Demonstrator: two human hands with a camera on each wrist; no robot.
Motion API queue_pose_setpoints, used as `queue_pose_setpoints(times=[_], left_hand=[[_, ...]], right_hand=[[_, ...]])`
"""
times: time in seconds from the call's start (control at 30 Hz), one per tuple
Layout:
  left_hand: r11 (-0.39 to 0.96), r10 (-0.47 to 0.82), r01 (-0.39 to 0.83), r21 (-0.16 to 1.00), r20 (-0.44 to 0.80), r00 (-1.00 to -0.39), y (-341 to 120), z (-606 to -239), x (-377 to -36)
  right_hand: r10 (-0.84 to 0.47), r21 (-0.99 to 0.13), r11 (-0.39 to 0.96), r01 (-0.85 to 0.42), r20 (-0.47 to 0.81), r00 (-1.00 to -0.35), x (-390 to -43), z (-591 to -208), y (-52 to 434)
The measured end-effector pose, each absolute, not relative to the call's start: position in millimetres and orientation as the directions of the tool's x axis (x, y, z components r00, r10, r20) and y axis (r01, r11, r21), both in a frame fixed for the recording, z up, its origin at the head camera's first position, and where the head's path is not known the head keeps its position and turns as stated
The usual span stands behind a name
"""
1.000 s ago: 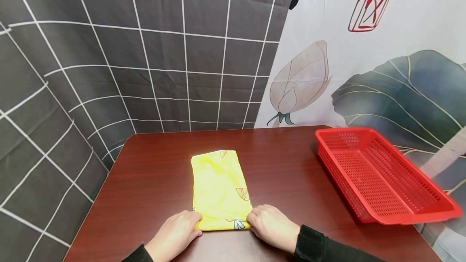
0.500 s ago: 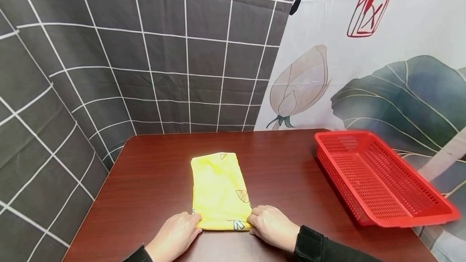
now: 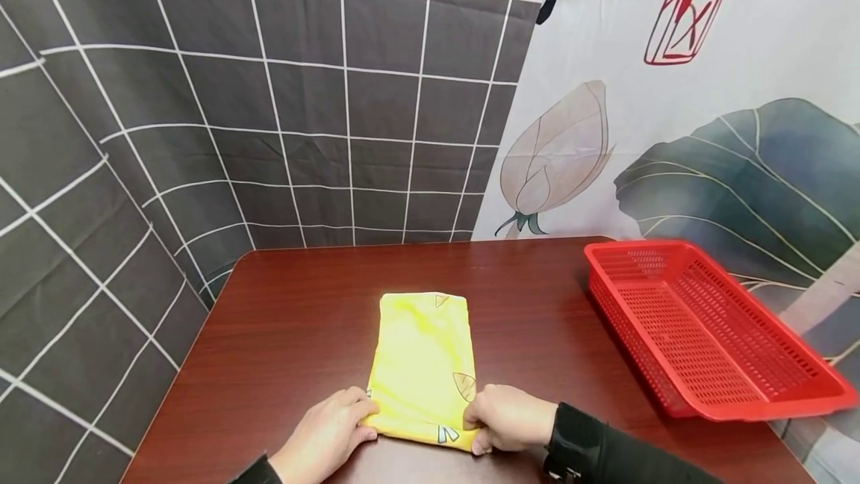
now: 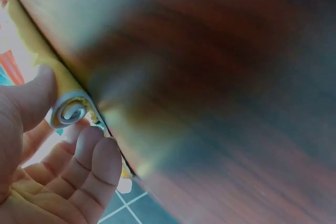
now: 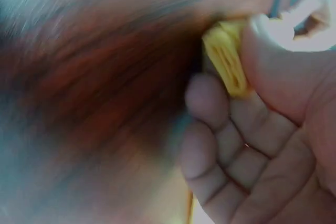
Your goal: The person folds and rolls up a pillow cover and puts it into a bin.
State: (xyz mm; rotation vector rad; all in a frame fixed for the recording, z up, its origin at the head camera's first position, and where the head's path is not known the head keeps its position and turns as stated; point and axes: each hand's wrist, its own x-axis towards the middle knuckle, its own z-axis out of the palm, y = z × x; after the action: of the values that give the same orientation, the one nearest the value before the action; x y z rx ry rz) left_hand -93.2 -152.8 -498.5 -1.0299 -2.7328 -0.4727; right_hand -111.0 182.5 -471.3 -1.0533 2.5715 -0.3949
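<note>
A yellow cloth (image 3: 422, 361) with printed leaf-like shapes lies folded in a long panel on the table, its near edge rolled up. The left wrist view shows the roll (image 4: 63, 80) end-on as a spiral with a pale layer. My left hand (image 3: 329, 428) pinches the roll's left end, thumb on top and fingers curled at the end and below. At the near right corner my right hand (image 3: 512, 418) grips the other end, thumb against fingers. In the right wrist view, the bunched yellow layers (image 5: 226, 59) stick out between thumb and fingers.
The reddish-brown wooden table (image 3: 289, 320) carries a red perforated plastic basket (image 3: 773, 411) at its right edge. A dark grey gridded curtain (image 3: 302, 95) hangs behind and at the left. A white cloth printed with lotus (image 3: 558, 148) hangs at the back right.
The cloth has shifted to the right and turned slightly, its near right corner now closer to me. My right hand has moved right and a little nearer with it; the left hand has barely moved.
</note>
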Motion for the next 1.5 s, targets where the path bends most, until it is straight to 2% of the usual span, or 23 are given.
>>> queue_pose_setpoints(times=[0.2,0.37,0.63,1.07,1.33,1.5], left_hand=[[0.683,0.628,0.678,0.272,0.254,-0.735,-152,-496,-92],[0.720,0.593,0.616,0.320,0.178,-0.785,-152,-498,-91],[0.746,0.505,0.510,0.429,0.135,-0.852,-152,-498,-93],[0.726,0.522,0.534,0.434,0.157,-0.838,-151,-494,-95],[0.729,0.451,0.422,0.540,0.086,-0.889,-147,-494,-97],[0.755,0.382,0.369,0.542,0.095,-0.919,-140,-493,-96]], right_hand=[[-0.612,-0.613,0.725,-0.314,-0.362,-0.704,-121,-470,188],[-0.569,-0.659,0.729,-0.186,-0.432,-0.700,-127,-467,189],[-0.477,-0.573,0.807,-0.141,-0.493,-0.728,-129,-464,184],[-0.471,-0.581,0.803,-0.131,-0.486,-0.736,-127,-465,182],[-0.486,-0.592,0.793,-0.144,-0.472,-0.736,-127,-465,183],[-0.476,-0.593,0.794,-0.135,-0.469,-0.744,-127,-464,182]])
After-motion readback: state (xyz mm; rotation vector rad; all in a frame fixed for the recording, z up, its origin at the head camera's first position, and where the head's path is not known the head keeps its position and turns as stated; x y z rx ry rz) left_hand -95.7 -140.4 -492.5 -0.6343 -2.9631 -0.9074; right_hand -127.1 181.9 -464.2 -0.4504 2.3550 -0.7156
